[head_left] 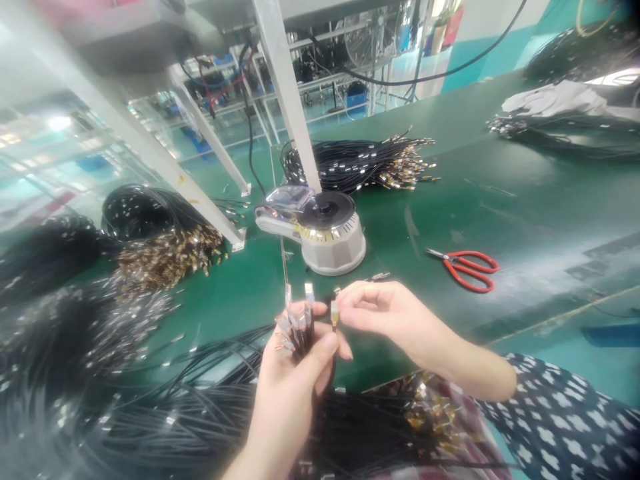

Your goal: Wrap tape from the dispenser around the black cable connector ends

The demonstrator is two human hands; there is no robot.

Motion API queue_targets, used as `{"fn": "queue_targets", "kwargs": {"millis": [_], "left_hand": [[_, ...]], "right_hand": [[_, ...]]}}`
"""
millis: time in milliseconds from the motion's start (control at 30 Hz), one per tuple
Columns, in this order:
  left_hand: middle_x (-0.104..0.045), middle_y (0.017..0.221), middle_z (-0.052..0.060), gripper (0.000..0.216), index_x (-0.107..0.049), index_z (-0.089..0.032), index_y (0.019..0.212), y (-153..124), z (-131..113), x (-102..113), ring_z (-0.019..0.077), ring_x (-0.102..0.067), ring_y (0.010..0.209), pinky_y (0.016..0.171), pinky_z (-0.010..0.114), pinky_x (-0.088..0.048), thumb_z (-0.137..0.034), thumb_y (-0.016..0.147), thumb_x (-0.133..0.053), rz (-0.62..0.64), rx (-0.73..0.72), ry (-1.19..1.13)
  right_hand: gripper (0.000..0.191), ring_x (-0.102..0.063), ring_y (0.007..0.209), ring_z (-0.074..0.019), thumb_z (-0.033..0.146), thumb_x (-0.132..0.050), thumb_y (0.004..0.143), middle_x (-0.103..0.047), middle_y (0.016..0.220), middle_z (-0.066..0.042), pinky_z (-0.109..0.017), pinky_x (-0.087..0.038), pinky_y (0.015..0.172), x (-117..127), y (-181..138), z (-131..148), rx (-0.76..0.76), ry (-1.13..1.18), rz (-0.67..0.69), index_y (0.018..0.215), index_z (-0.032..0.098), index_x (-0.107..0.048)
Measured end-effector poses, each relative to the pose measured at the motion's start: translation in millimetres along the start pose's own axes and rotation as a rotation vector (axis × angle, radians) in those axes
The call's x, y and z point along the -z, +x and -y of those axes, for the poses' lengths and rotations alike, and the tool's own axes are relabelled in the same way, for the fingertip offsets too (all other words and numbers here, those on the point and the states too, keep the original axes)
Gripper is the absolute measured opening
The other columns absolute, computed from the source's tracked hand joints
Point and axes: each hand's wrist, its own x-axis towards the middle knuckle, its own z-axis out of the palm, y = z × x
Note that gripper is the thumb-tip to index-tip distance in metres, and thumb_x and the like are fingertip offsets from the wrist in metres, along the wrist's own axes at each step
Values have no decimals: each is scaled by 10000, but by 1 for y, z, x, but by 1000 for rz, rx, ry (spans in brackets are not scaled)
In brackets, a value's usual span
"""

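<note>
My left hand is closed around several thin black cables, whose metal-tipped connector ends stick up above the fingers. One connector with a yellowish band stands apart from that bunch, between both hands. At its side, the thumb and fingers of my right hand are pinched together and touch or hold it. Another thin cable end shows just beyond the right knuckles. Beyond the hands stands a white round tape dispenser with a black disc on top. More black cables lie below and left of my hands.
Red-handled scissors lie at the right on the green table. Cable bundles rest behind the dispenser, with another heap at left. White metal posts rise from the tabletop. A white cloth lies far right.
</note>
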Motion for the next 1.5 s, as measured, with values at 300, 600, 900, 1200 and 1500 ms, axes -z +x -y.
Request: {"fn": "queue_targets", "kwargs": {"millis": [300,600,900,1200,1500], "left_hand": [[-630,556,15,371,-562,-168,1055,4,0,4,61,-361,412,371,167,-212,-280,749,-740,89,57,-50],[-599,531,-21,360,-574,-180,934,4,-5,4,56,-376,403,375,163,-233,-291,674,-797,70,62,-15],[-641,555,20,191,-620,-142,724,2,-8,3,58,-396,436,402,183,-238,-283,743,-747,-18,24,97],[-608,510,17,176,-642,-130,694,7,-6,6,63,-395,440,402,187,-236,-271,772,-714,78,-15,25],[-566,430,0,317,-632,-123,641,16,-2,11,64,-419,366,351,173,-202,-344,576,-849,107,173,-106]], "right_hand": [[165,-635,752,-161,319,-709,787,-666,554,20,-367,-408,930,4,11,0,-69,138,322,769,160,-671],[210,-581,743,-146,323,-731,746,-607,788,-3,-326,-440,832,-4,8,-5,-11,121,141,675,169,-608],[153,-562,819,-171,217,-685,774,-582,745,-6,-353,-421,862,-9,-6,8,162,-125,-22,630,186,-643],[94,-592,798,-145,257,-793,685,-627,793,-2,-308,-447,806,-4,6,2,84,50,68,672,187,-730],[78,-595,807,-132,188,-794,685,-608,862,-9,-289,-479,773,-1,15,0,22,168,259,685,166,-720]]}}
